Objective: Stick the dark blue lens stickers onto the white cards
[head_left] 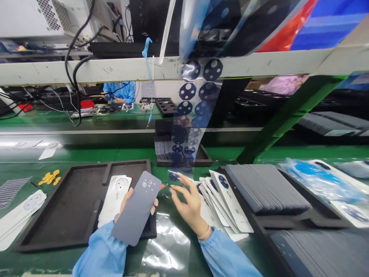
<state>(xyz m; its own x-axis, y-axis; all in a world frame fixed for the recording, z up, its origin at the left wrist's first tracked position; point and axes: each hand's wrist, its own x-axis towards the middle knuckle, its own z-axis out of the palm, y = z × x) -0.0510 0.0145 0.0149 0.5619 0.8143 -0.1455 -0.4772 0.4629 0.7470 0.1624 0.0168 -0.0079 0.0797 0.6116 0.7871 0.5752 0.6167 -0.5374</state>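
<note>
My left hand (127, 204) grips a grey phone back cover (137, 209) with small camera holes near its top end, tilted over a black foam tray (57, 215). My right hand (187, 200) is just right of the cover, thumb and forefinger pinched on the bottom end of a clear film strip (191, 115) that carries dark round lens stickers and hangs down from above. The other fingers of that hand are spread.
White backing sheets (115, 196) lie in the tray. A fanned pile of white sheets (225, 200) and a row of grey covers (265, 188) sit on the right. Yellow tabs (50, 177) lie at left. A person in blue (119, 91) works across the bench.
</note>
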